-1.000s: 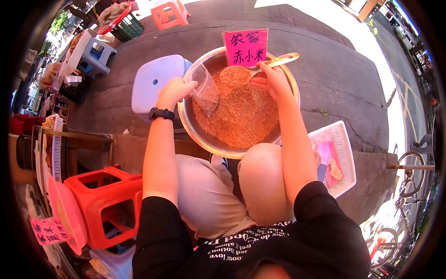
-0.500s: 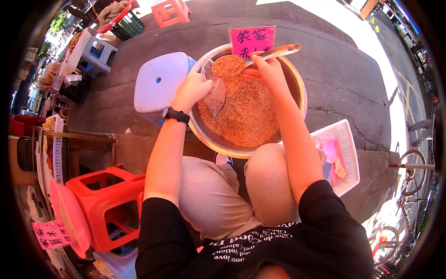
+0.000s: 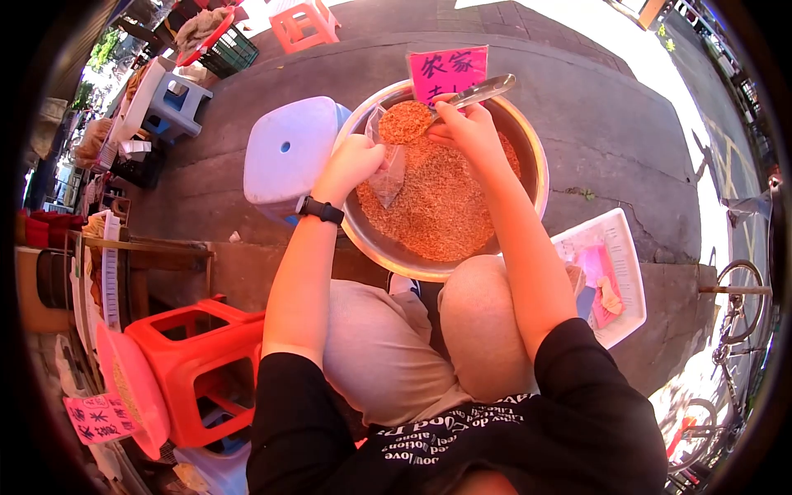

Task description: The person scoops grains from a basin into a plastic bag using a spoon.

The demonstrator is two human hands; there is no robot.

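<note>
A large round metal basin [image 3: 360,237] in front of my knees holds a heap of reddish-brown grain [image 3: 445,206]. My right hand [image 3: 464,128] is closed around the handle of a metal ladle [image 3: 488,89]. Its bowl is heaped with grain [image 3: 404,122] and sits at the mouth of a clear plastic bag [image 3: 388,181]. My left hand [image 3: 356,163], with a dark watch at the wrist, grips that bag by its edge over the left side of the basin. Whether the ladle touches the bag I cannot tell.
A pink handwritten sign [image 3: 448,73] stands at the basin's far rim. Left of the basin is a pale blue stool [image 3: 289,165]. A white plastic basket [image 3: 631,285] with pink items lies at the right. Red stools [image 3: 194,346] stand at lower left beside a pink grain tray [image 3: 124,379].
The ladle's handle has swung slightly left and down with my right hand, its bowl still full. My left hand has shifted a little with the bag. The whole view moved slightly.
</note>
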